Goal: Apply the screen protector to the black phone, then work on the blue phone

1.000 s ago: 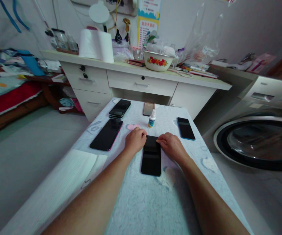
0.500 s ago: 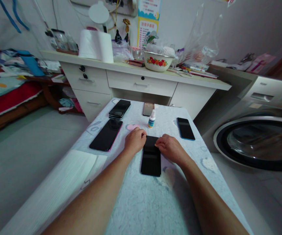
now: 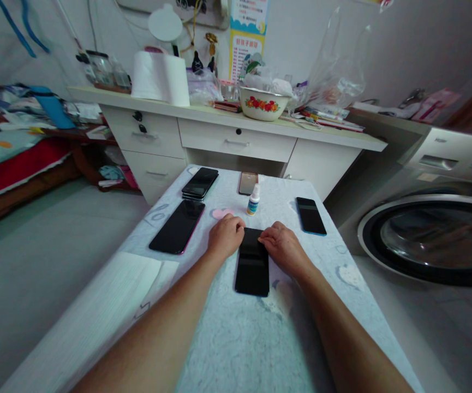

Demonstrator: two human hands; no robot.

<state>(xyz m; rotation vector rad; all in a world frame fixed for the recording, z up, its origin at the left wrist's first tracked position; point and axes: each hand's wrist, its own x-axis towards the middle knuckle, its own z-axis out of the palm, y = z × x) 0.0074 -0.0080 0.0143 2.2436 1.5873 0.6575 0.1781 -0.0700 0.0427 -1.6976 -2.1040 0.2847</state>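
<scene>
A black smartphone (image 3: pixel 252 267) lies flat on the cloth-covered table, screen up, in front of me. My left hand (image 3: pixel 226 234) is closed at its upper left corner, fingers curled against the edge. Opposite it, my right hand (image 3: pixel 284 244) grips the upper right edge with fingers bent together; its fingertips slightly overlap the screen. Just beyond the hands stands a small white spray bottle (image 3: pixel 253 201) with a blue and yellow label. To the left lies a larger phone (image 3: pixel 178 226) with a pinkish edge. The underside of the middle phone is hidden.
Several phones (image 3: pixel 201 182) are stacked at the far left of the table. One phone (image 3: pixel 248 183) lies at the far edge, another (image 3: pixel 311 215) at the right. White folded cloth or paper (image 3: pixel 129 278) covers the left edge. A desk (image 3: pixel 236 136) stands beyond; a washing machine (image 3: pixel 432 218) is right.
Almost nothing differs. Both hands stay at the upper edges of the phone, with only a very slight shift of the right hand.
</scene>
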